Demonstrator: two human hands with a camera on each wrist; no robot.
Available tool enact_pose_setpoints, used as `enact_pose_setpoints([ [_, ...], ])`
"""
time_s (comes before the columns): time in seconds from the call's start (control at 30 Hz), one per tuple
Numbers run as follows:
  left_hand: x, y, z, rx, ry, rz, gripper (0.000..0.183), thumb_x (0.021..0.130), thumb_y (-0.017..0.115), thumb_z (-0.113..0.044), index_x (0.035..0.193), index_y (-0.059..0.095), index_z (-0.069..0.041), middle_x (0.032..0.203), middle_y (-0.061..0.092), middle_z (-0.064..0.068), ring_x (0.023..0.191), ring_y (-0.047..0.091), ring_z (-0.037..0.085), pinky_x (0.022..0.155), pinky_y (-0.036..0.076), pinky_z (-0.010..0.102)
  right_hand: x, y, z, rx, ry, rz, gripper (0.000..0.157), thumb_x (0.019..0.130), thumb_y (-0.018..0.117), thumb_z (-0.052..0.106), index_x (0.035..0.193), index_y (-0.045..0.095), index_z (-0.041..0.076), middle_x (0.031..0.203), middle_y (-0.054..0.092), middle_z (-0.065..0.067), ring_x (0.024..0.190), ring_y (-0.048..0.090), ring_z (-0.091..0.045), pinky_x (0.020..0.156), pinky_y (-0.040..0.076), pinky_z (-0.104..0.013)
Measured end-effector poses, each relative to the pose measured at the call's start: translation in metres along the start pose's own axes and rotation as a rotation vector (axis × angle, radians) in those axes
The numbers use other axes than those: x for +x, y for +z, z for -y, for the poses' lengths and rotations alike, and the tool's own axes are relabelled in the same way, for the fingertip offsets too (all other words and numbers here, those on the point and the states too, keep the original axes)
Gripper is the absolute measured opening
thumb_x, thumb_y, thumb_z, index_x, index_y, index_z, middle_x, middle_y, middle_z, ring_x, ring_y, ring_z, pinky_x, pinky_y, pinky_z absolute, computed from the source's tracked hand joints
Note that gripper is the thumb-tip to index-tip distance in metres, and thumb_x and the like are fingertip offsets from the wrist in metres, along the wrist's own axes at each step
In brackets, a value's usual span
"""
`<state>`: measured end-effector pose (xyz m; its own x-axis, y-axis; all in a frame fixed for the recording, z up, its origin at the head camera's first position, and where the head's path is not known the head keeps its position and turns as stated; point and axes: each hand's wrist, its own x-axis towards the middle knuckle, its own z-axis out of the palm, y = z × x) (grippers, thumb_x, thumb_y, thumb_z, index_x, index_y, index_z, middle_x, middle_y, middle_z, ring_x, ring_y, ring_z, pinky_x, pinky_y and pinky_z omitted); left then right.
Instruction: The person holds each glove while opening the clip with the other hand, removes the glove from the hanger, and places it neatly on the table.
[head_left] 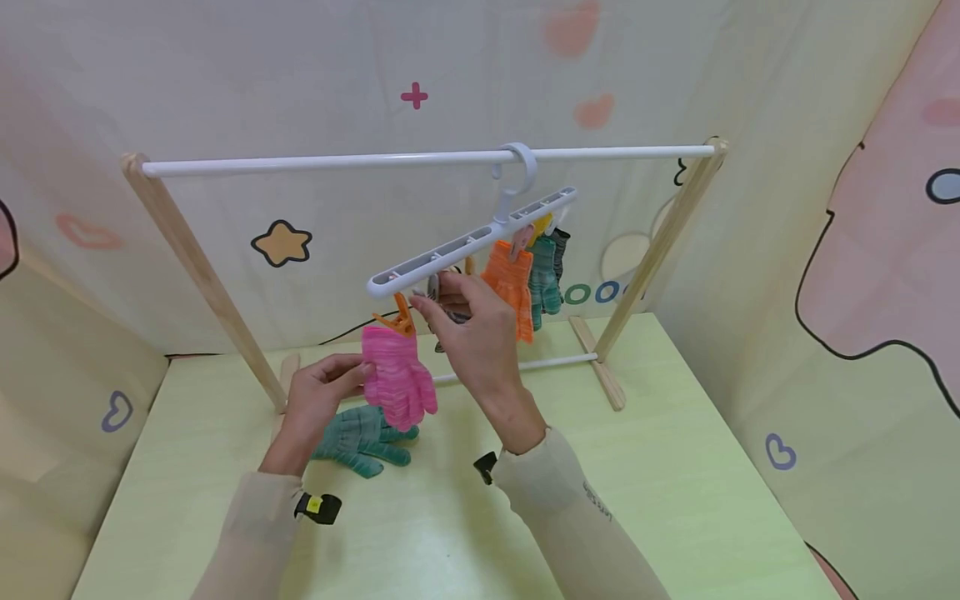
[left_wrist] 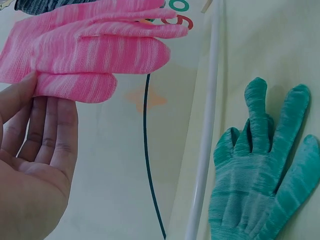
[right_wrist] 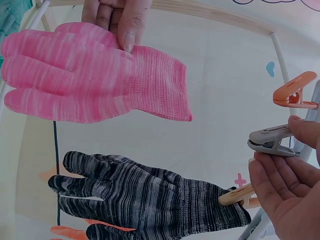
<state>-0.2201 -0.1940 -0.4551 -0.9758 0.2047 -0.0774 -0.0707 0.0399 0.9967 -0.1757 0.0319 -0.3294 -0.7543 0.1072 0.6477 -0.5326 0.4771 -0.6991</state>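
My left hand (head_left: pixel 322 398) pinches a pink knit glove (head_left: pixel 397 375) near its cuff, between thumb and fingers. In the right wrist view the glove's cuff stands apart from the clips. With thumb and fingers, my right hand (head_left: pixel 483 333) pinches a grey clothespin (right_wrist: pixel 270 140) hanging under the white hanger (head_left: pixel 442 254). Beside it hangs an orange clothespin (right_wrist: pixel 296 91) with nothing in it. A black-and-white striped glove (right_wrist: pixel 145 200) hangs from a beige clothespin (right_wrist: pixel 236 195) just past my right hand, which mostly hides that glove in the head view.
The hanger hooks over a white rod (head_left: pixel 315 163) on a wooden-legged stand (head_left: pixel 202 275). Farther along it hang an orange glove (head_left: pixel 512 287), a teal glove (head_left: pixel 543 279) and a dark glove (head_left: pixel 561 250). Another teal glove (head_left: pixel 363 437) lies on the table (head_left: pixel 600 500) below my left hand.
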Motion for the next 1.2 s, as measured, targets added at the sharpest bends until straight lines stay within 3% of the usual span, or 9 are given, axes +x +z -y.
enact_pose_setpoints([
  [0.4,-0.011,0.008,0.011,-0.086,-0.037,-0.116,0.042,0.102,0.075,-0.029,0.131,0.070,0.002,0.107,0.077,-0.002,0.094,0.075,0.014,0.093,0.058,0.025,0.000,0.001,-0.003,0.007,-0.004,-0.007,0.033,0.092,0.085,0.010,0.119,0.074,-0.005,0.106,0.075,-0.015,0.092,0.076,-0.026,0.084,0.064,-0.043],
  [0.57,-0.013,0.014,0.018,-0.104,-0.093,-0.189,0.045,0.101,0.076,-0.033,0.132,0.070,-0.002,0.110,0.075,-0.002,0.095,0.075,0.012,0.092,0.058,0.025,-0.001,0.001,-0.003,0.004,-0.003,-0.006,0.033,0.092,0.085,0.010,0.119,0.074,-0.005,0.106,0.075,-0.015,0.092,0.076,-0.026,0.084,0.064,-0.043],
  [0.77,-0.016,0.022,0.027,-0.179,-0.130,-0.264,0.044,0.099,0.079,-0.031,0.129,0.070,0.000,0.101,0.076,-0.003,0.090,0.075,0.013,0.092,0.060,0.029,0.000,0.001,-0.003,0.007,-0.006,-0.005,0.033,0.092,0.085,0.010,0.119,0.074,-0.005,0.107,0.075,-0.015,0.092,0.076,-0.026,0.085,0.063,-0.039],
  [1.2,-0.023,0.037,0.036,-0.346,-0.201,-0.328,0.042,0.101,0.077,-0.025,0.132,0.067,0.002,0.101,0.075,-0.005,0.090,0.074,0.012,0.094,0.059,0.030,0.000,0.001,-0.002,0.012,-0.018,-0.011,0.032,0.091,0.086,0.009,0.118,0.074,-0.004,0.106,0.075,-0.015,0.091,0.076,-0.025,0.085,0.063,-0.036],
])
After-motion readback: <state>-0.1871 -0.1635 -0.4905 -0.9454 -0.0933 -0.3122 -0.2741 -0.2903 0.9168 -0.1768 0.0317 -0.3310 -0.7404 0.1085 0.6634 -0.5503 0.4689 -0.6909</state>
